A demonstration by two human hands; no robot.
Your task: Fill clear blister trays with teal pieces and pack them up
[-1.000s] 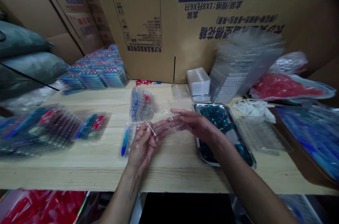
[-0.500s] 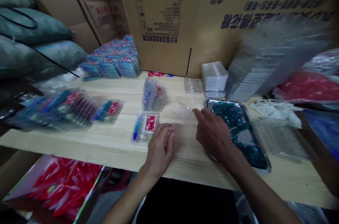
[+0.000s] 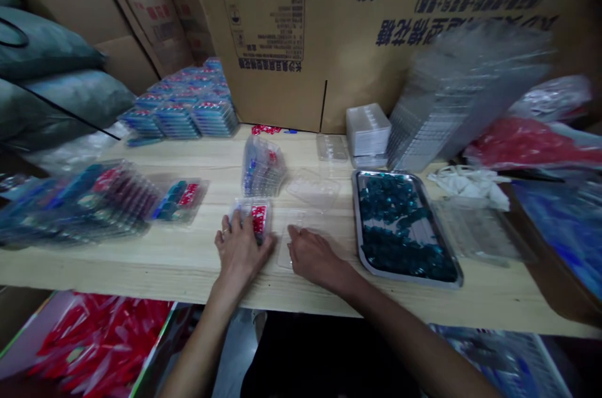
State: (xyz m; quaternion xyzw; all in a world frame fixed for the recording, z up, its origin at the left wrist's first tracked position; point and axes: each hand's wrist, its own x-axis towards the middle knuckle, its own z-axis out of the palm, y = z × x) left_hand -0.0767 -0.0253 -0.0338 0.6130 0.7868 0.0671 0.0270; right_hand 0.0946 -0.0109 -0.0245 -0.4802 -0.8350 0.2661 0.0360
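My left hand [image 3: 239, 251] rests with spread fingers on a filled clear plastic tray [image 3: 263, 204]. A red patterned pack [image 3: 258, 219] shows in that tray beside the fingertips; the rest is mostly covered. Just to the right, my right hand [image 3: 313, 257] is closed, its fingers at an empty clear plastic tray [image 3: 285, 254] lying on the table. Behind the hands lies another clear plastic piece [image 3: 313, 188], next to a leaning stack of filled trays [image 3: 263, 169]. A metal tray [image 3: 360, 229] of dark teal pieces [image 3: 390, 197] stands right of my right hand.
Nested filled trays [image 3: 113, 197] occupy the table's left, with blue packed stacks [image 3: 179, 109] behind. Small clear boxes [image 3: 369, 131] and tall stacked clear trays [image 3: 433, 109] stand before a big carton [image 3: 273, 28]. Below left is a box of red packets [image 3: 103, 341].
My left hand has moved left onto the filled tray and spread its fingers. My right hand has come left and nearer, away from the metal tray. The view has shifted slightly.
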